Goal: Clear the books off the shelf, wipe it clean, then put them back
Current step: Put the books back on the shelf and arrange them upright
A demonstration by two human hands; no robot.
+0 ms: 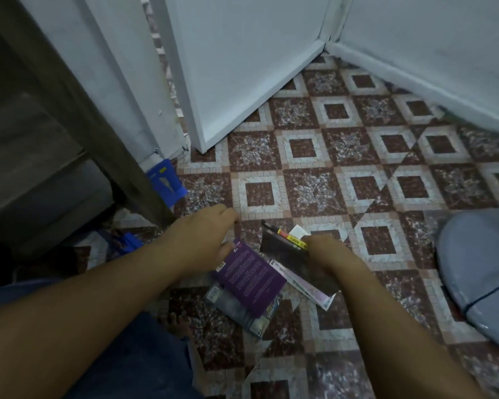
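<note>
Right hand point(327, 256) grips dark book point(288, 251), yellow spine label unreadable

Single head-worn view. The wide-angle camera looked forward and steeply down from above the person's forearms onto the patterned floor point(314, 156), close enough that both arms filled the lower frame. It faced a room corner where white walls point(242, 53) met at the top; a dark shelf unit point(41, 133) bounded the left edge.
</note>
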